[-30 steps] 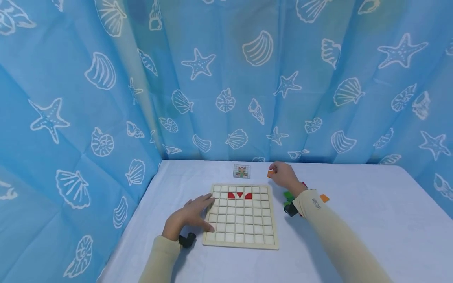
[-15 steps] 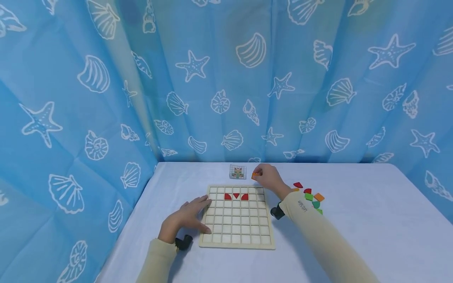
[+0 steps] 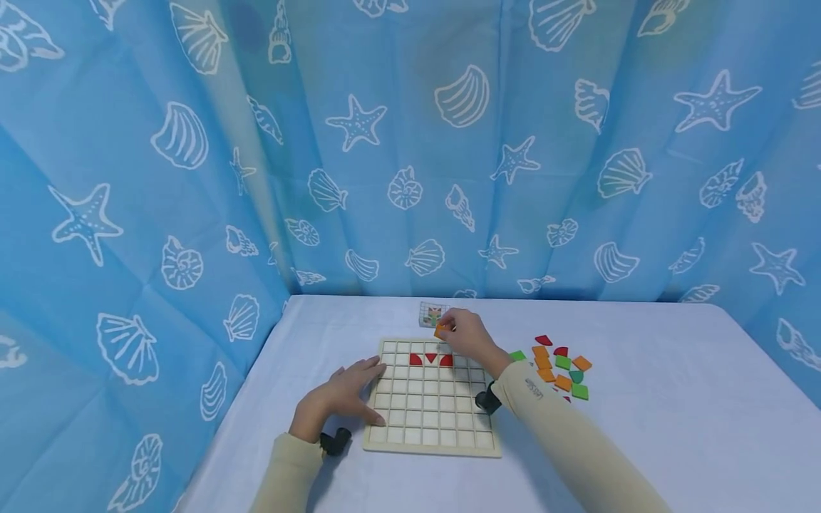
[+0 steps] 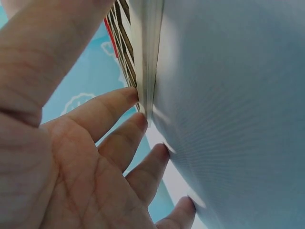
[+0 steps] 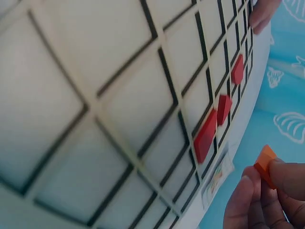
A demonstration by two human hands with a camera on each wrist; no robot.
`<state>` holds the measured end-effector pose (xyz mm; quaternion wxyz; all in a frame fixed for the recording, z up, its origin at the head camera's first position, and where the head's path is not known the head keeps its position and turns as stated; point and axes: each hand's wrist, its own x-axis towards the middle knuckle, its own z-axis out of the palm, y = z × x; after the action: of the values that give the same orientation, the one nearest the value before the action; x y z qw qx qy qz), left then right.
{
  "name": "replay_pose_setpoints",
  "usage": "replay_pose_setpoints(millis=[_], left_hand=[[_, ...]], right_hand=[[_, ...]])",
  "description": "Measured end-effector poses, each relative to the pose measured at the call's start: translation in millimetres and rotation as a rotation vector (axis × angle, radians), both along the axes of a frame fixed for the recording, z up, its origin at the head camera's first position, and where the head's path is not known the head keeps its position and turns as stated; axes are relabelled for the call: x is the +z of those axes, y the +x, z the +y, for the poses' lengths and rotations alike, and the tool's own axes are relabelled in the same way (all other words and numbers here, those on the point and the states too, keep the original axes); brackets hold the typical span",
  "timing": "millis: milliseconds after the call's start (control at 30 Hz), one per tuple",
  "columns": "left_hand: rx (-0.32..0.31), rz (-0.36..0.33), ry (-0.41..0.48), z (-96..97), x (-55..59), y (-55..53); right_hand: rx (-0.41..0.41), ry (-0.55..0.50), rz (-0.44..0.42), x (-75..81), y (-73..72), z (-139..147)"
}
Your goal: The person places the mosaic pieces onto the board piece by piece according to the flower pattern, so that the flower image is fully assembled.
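My right hand [image 3: 470, 335] pinches a small orange tile [image 5: 265, 162] between thumb and fingers, above the far edge of the grid board [image 3: 431, 450]. That board is pale wood with raised lines around square cells. Three red tiles lie in one row near its far side: a left one [image 3: 415, 360], a small triangle [image 3: 431, 358] and a right one [image 3: 446, 360]. My left hand [image 3: 343, 393] rests spread along the board's left side. In the left wrist view its index and middle fingertips meet the board's edge, with the other fingers near the white cloth.
Just beyond the board lies a small card [image 3: 426, 314] with a coloured pattern on a grid. Right of the board are several loose orange tiles [image 3: 541, 362], green tiles [image 3: 580, 392] and red tiles [image 3: 544, 340]. A blue shell-print curtain [image 3: 385, 228] borders the table.
My right hand has carried the orange tile leftward, from right of the card to over the board's far edge. More of the loose tiles show now. My left hand has stayed at the board's side.
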<state>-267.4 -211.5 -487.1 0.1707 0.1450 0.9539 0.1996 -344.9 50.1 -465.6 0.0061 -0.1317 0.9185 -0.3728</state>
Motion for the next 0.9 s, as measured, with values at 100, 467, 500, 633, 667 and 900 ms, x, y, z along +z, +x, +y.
replay_pose_setpoints(millis=[100,467,500,633,667,900], left_hand=[[0.011,0.0,-0.002,-0.4,-1.0,0.6],[0.002,0.003,-0.013,0.5,3.1,-0.5],[0.002,0.003,-0.013,0.5,3.8,-1.0],[0.002,-0.003,-0.005,-0.3,4.1,-1.5],[0.0,-0.005,-0.005,-0.8,3.5,-1.5],[0.003,-0.01,-0.009,-1.7,1.9,-2.2]], right_hand=[[0.028,-0.006,0.002,-3.8,2.8,-6],[0.11,-0.032,-0.005,-4.7,16.7,-28],[0.114,-0.033,-0.003,-4.4,17.5,-29],[0.128,-0.023,0.011,-6.2,21.7,-33],[0.13,-0.022,0.011,-7.2,23.0,-34],[0.171,0.039,-0.002,-12.2,32.0,-41]])
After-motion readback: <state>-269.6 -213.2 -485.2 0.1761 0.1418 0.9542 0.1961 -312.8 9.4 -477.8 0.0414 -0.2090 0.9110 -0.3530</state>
